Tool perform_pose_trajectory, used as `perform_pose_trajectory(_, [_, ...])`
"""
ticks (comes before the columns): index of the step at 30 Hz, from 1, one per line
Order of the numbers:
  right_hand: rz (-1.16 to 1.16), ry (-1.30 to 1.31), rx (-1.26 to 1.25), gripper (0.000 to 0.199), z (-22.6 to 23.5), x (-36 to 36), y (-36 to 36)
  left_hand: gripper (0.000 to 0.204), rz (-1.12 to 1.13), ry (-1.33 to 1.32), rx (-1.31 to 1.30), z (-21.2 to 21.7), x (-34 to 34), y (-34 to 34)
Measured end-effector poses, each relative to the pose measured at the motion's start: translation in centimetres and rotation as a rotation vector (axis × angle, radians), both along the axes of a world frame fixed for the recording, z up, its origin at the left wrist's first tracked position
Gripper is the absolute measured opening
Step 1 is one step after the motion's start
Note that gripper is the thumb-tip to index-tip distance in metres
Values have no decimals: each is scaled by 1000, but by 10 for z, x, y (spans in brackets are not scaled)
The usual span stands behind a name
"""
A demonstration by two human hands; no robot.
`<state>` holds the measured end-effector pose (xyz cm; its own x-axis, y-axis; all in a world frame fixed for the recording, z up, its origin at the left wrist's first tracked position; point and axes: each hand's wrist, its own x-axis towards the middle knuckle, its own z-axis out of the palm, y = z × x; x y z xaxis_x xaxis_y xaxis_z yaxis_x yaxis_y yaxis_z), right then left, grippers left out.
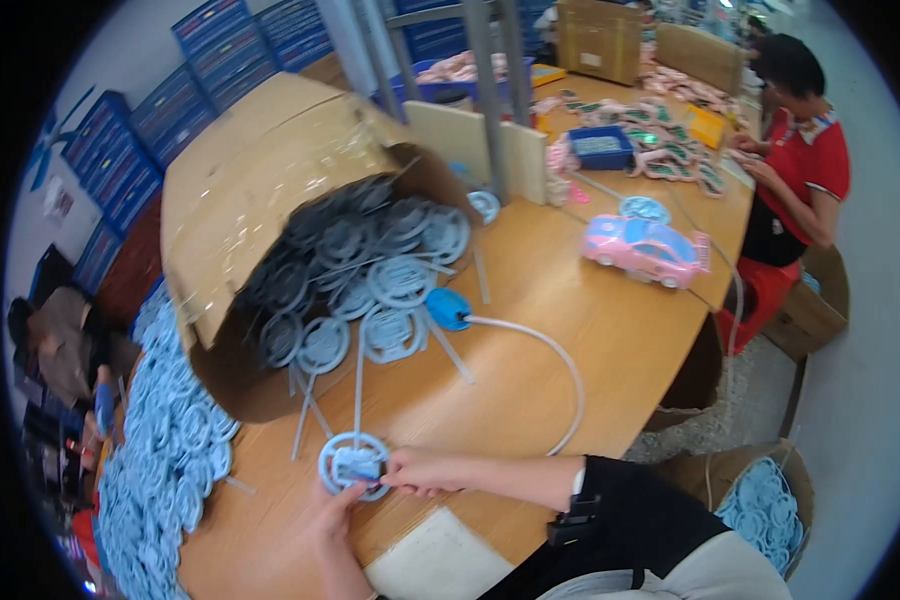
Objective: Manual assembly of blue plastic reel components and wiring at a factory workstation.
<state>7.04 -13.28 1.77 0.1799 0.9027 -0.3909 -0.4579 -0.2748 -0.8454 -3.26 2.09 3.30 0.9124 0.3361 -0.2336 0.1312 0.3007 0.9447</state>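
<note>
A light-blue plastic ring part (342, 441), with a blocky centre and a long thin stem pointing away from me, is held just above the wooden table. My left hand (332, 520) grips its near edge, thumb on the rim. At its right side my right hand (425, 472) is closed, fingers curled, with a small dark thing at the fingertips too little to name. Beyond them a tipped cardboard box (270, 190) opens toward me, full of similar blue ring parts (400, 280). A blue oval piece with a pale cable (448, 309) lies by the box mouth.
Blue parts heap up (155, 460) along the left. A pink toy car (645, 250) stands on the right of the table (530, 270). A white sheet (440, 560) lies near me. A co-worker in red (820, 160) sits far right; a carton of blue parts (765, 510) stands lower right.
</note>
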Motion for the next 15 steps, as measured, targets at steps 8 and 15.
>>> perform_pose_trajectory(8, [-47, 41, -111, 18, 9, 12, -18, 54, -113, -19, 96, -6, 14, -1])
perform_pose_trajectory(15, [-20, 90, -121, 16, 14, 6, -11, 51, -95, -11, 58, -5, 7, 3])
